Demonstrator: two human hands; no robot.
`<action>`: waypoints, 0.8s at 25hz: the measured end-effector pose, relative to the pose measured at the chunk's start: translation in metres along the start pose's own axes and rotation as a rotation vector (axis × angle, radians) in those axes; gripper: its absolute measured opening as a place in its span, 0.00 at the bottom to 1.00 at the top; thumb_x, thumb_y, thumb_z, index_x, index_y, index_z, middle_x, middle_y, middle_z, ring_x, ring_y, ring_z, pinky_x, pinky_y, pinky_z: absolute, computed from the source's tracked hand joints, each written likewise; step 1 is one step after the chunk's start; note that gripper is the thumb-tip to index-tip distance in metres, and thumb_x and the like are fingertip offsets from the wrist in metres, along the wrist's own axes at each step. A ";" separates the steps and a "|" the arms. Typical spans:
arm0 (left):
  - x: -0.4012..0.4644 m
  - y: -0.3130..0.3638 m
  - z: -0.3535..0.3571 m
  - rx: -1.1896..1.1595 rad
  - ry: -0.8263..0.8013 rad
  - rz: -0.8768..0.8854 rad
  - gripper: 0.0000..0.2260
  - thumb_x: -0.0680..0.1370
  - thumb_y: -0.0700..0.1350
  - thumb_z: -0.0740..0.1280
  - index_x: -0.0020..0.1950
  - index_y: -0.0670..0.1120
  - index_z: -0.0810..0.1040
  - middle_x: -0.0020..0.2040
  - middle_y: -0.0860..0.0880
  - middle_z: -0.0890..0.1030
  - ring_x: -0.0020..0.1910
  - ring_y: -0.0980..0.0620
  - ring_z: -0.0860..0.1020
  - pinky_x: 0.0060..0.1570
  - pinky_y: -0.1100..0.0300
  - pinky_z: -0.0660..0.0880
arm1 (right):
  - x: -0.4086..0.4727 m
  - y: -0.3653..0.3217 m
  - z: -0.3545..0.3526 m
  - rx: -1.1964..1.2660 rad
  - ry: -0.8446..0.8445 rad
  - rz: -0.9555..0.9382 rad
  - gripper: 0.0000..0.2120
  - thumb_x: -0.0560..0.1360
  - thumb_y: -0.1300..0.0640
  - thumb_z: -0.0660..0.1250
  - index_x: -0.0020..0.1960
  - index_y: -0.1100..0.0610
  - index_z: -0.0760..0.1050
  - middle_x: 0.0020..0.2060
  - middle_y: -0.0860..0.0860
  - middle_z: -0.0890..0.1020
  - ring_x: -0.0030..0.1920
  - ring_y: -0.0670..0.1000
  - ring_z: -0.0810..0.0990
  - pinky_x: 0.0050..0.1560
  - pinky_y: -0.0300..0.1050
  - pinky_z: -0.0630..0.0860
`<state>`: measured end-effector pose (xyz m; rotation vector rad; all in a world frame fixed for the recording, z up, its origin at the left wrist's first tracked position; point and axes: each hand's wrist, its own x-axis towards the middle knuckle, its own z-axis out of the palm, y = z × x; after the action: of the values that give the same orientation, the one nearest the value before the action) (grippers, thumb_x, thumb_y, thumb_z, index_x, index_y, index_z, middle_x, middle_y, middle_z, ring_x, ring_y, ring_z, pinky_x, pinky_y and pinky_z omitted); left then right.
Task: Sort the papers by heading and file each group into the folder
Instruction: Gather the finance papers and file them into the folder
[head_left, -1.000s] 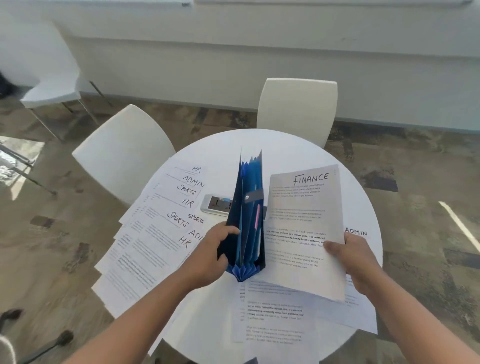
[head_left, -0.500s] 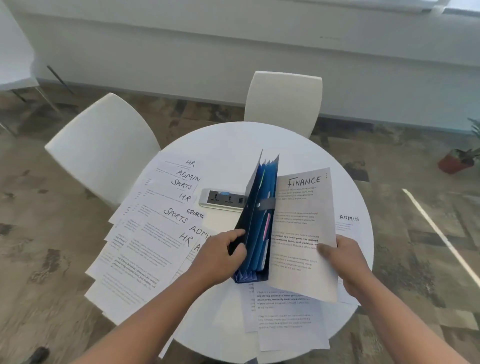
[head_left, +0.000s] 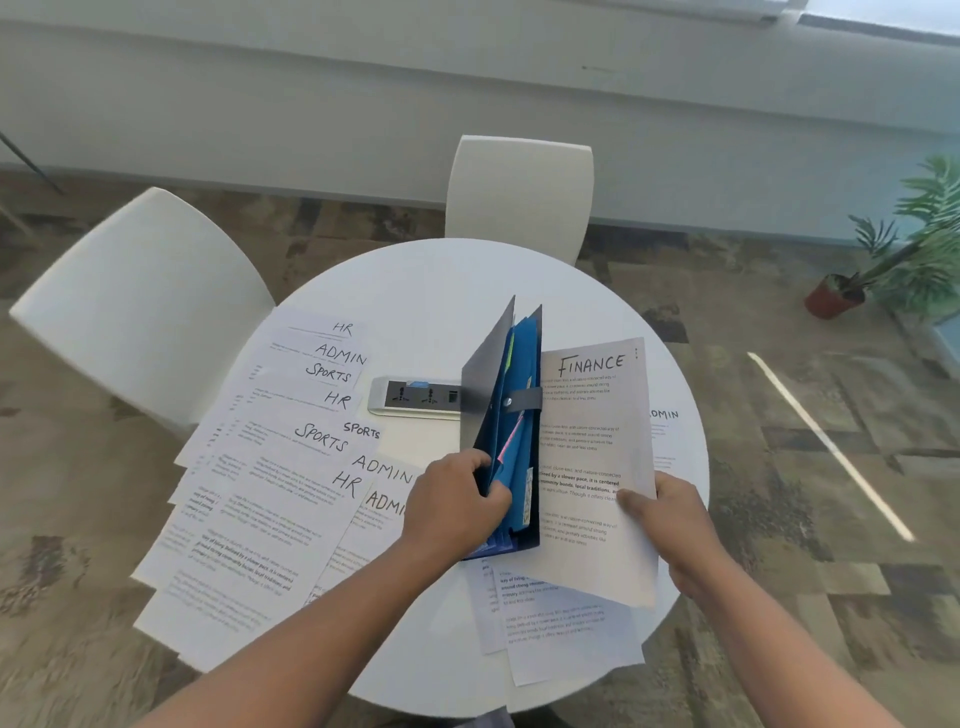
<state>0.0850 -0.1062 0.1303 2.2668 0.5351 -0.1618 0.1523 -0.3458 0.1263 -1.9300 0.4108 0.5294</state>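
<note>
Patterned brown carpet (head_left: 779, 467) fills the frame's lower two thirds, under a pale wall (head_left: 363, 104) across the top. At the centre stands a round white table (head_left: 431, 280), with one white chair (head_left: 140, 306) at the left edge and another white chair (head_left: 519, 192) just above it. A potted plant (head_left: 904, 249) sits at the right edge.

Fanned across the table's left half lies a spread of papers (head_left: 249, 493) with handwritten headings HR, ADMIN and SPORTS, several hanging over the rim. More sheets (head_left: 561, 623) lie at the bottom centre, and an ADMIN sheet (head_left: 667, 431) peeks out at the right.

Right of centre, the blue expanding folder (head_left: 511, 415) stands on its spine with its pockets fanned upward. The FINANCE paper (head_left: 592, 467) is raised just right of the folder, its left edge against the folder's side.

The left hand (head_left: 452, 512) grips the folder's near end, fingers curled into the pockets and parting them. The right hand (head_left: 670, 525) pinches the FINANCE paper at its right edge, thumb on top.

A grey socket panel (head_left: 415, 397) is set into the tabletop just left of the folder.
</note>
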 end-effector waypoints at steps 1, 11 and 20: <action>0.001 0.000 0.001 0.007 0.009 -0.004 0.11 0.77 0.55 0.69 0.56 0.52 0.83 0.48 0.56 0.85 0.45 0.54 0.82 0.47 0.57 0.80 | -0.002 0.000 -0.001 -0.004 -0.001 0.000 0.12 0.80 0.66 0.65 0.53 0.53 0.83 0.46 0.48 0.89 0.47 0.53 0.87 0.44 0.48 0.82; 0.004 0.002 0.005 0.044 0.005 0.032 0.19 0.79 0.60 0.69 0.63 0.50 0.80 0.58 0.53 0.84 0.54 0.52 0.81 0.49 0.60 0.75 | -0.003 -0.003 0.001 -0.015 -0.014 0.027 0.11 0.81 0.65 0.65 0.56 0.54 0.83 0.47 0.49 0.89 0.47 0.53 0.88 0.47 0.50 0.83; 0.008 0.006 0.009 0.145 -0.090 0.077 0.26 0.80 0.52 0.61 0.78 0.54 0.59 0.64 0.50 0.78 0.54 0.44 0.80 0.51 0.51 0.76 | -0.009 -0.027 -0.014 -0.060 0.006 -0.019 0.10 0.81 0.64 0.65 0.57 0.54 0.83 0.45 0.47 0.89 0.43 0.49 0.88 0.42 0.45 0.82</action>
<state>0.0951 -0.1136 0.1264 2.4035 0.4001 -0.2698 0.1608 -0.3480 0.1567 -1.9917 0.3845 0.5290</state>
